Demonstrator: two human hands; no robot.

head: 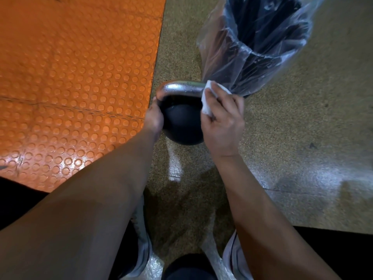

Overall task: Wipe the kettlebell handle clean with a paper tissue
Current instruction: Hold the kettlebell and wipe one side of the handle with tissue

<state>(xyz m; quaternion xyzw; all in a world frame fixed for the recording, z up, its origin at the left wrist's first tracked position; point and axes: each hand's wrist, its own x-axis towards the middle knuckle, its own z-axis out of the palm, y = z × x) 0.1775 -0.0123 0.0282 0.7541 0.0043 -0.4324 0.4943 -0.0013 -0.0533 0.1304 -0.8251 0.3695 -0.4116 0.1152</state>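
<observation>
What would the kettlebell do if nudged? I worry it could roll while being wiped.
The kettlebell looks like solid metal, so probably heavy for its size. Its round body could rock or roll, which may be why the left hand steadies it. The shiny handle looks slippery.

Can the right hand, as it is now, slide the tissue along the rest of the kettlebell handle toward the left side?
Probably yes. The right hand presses the tissue on the handle, whose top is bare up to the left hand.
</observation>
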